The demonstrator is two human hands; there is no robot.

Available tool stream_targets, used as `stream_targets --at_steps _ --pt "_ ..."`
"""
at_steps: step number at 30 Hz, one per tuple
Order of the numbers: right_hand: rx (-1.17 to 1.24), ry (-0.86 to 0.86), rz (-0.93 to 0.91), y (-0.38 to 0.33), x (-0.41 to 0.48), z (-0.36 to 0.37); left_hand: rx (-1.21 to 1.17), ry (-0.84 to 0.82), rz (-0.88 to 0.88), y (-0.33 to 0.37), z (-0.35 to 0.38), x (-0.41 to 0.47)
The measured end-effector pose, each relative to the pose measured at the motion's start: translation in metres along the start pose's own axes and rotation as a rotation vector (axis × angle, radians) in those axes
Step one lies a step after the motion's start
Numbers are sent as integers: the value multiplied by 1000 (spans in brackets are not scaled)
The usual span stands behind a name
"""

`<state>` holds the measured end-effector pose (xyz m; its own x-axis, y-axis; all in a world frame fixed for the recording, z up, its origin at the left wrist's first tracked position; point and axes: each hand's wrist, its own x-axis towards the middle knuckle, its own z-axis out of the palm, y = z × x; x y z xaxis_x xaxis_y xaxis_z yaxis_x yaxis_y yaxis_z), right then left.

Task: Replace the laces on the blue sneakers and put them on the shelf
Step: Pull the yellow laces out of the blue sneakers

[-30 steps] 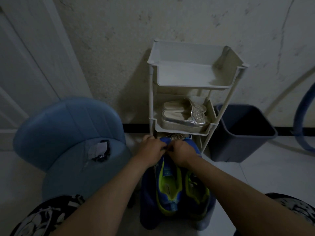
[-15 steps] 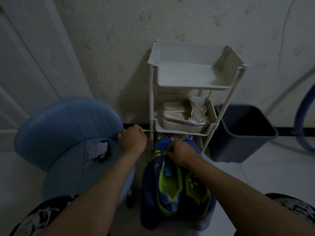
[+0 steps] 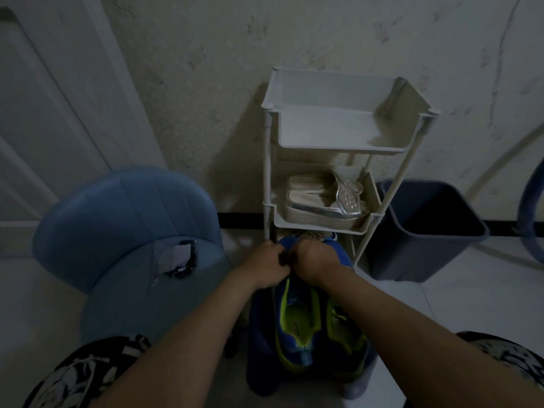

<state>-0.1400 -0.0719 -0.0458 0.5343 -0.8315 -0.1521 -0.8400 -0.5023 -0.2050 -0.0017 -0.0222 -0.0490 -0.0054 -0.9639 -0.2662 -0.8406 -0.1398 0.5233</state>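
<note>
1. Your blue sneakers (image 3: 297, 325) sat side by side, low and just in front of the shelf (image 3: 338, 149), toes toward it.
2. Your left hand (image 3: 263, 262) and right hand (image 3: 316, 260) met over one toe. The fingers were curled tight, but what they pinched was hidden.
3. The shoes looked light and soft. A lace would be limp, so pinching near its tip seemed best.

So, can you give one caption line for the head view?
Left hand and right hand work at a blue sneaker before a white shelf holding silver sandals.
</note>
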Motion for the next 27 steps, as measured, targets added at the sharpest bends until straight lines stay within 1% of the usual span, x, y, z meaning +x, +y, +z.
stream_targets --at_steps 4,7,9,13,16,20,24,27 --pt "39 -37 23 2 1 1 -26 4 12 -3 1 -1" --pt "146 -58 50 7 0 2 -46 15 12 -2 1 -2" --pt "225 -22 89 11 -1 3 -60 21 12 -2 2 -1" --pt "342 124 229 24 -4 -2 -65 25 -12 -3 3 4" --pt "382 92 270 32 -5 -3 -64 39 -18 -2 5 6" --pt "442 50 222 31 -7 -5 -49 109 9 0 10 7" --pt "466 -15 70 22 -9 -12 -26 147 34 2 12 7" --pt "390 -66 30 17 -11 -15 -59 142 38 2 12 6"
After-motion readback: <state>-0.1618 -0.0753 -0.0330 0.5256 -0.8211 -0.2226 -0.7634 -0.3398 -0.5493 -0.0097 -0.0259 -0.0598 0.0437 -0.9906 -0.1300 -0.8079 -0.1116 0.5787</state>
